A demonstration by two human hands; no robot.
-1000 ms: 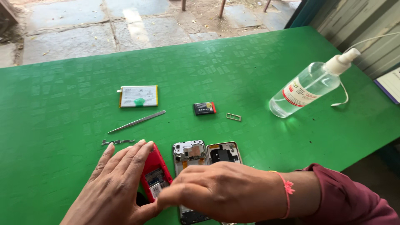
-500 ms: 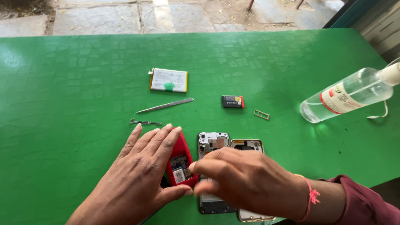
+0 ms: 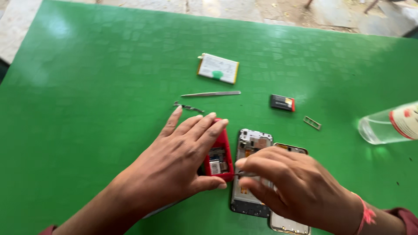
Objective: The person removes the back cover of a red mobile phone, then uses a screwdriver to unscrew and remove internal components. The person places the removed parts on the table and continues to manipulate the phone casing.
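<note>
Head view: tweezers (image 3: pixel 210 93) and battery (image 3: pixel 218 68) lie at twelve o'clock on the desk (image 3: pixel 87 109). Left hand (image 3: pixel 180 161) clasps the opened red phone (image 3: pixel 219 157); right hand (image 3: pixel 291 187) pinches a thin tool (image 3: pixel 241 174).

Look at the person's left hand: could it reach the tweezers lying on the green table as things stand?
Probably yes. The left hand rests on the red phone, and the tweezers lie just beyond its fingertips on bare table. Only small metal bits lie between, off to one side.
</note>
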